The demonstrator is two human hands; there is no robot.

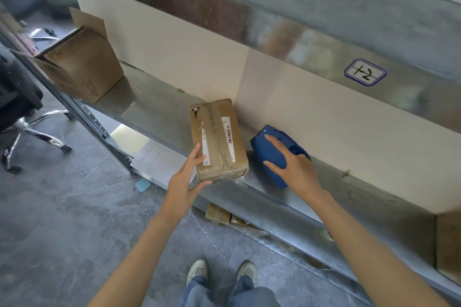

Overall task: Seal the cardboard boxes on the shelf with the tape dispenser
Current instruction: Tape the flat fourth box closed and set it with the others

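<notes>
1. Two hands work at one metal shelf (154, 104). The small box (218, 139) lies flat on it, just ahead of the left hand (187, 177), with its near end at the front edge of the shelf.
2. The long axis of the small box runs away from the left hand toward the back wall, with the far end a little to the left. Brown tape follows this same axis along the top face, beside white labels.
3. The blue tape dispenser (274, 154) lies on the shelf under the right hand (291, 164), near the small box but apart from it. Its long axis goes from the wrist side obliquely away and to the left.
4. The left arm is stretched forward. The left hand holds the near left corner of the small box, with straight fingers on the top face and the thumb against the near face.
5. The right arm reaches forward. The right hand is laid over the tape dispenser, its fingers spread wide and bent around the body, and it grips it.
6. Far to the left of the left hand an open box (84, 67) stands on the same shelf with its flaps raised. What is inside it I cannot tell.
7. Above the right hand, a label (365, 72) with hand-written marks sits on the upper beam.
</notes>
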